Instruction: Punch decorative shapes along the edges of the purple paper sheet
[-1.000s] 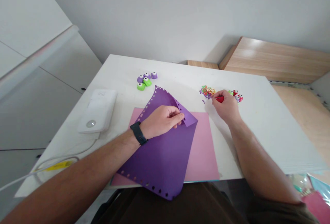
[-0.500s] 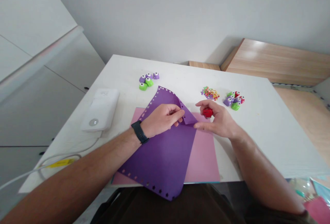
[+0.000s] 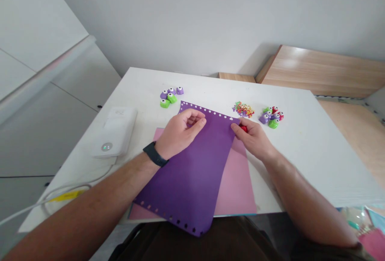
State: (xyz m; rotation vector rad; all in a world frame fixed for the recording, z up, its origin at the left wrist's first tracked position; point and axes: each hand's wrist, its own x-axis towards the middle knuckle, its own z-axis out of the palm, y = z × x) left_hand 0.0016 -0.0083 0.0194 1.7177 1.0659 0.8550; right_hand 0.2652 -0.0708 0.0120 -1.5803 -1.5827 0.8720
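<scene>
A purple sheet of paper (image 3: pixel 192 172) lies aslant in front of me, star-shaped holes along its far and near edges. At its far right corner a heart-shaped hole shows. My right hand (image 3: pixel 251 134) pinches that corner between thumb and fingers. Tucked in the same hand is a red craft punch (image 3: pixel 244 128), mostly hidden by the fingers. Above the sheet's left side is my left hand (image 3: pixel 183 130), its fingers curled and thumb close to the fingertips; whether anything tiny is between them cannot be made out.
Pink paper (image 3: pixel 236 185) lies beneath the purple sheet. Purple and green punches (image 3: pixel 171 96) stand at the back left, more punches (image 3: pixel 272 116) at the right. Beside those is a pile of colourful paper cutouts (image 3: pixel 243 109). A white corded device (image 3: pixel 117 130) occupies the table's left.
The far right part of the purple sheet, folded over before, is now flat. My right hand has closed on its corner. My left hand has come off the fold and moved slightly left.
</scene>
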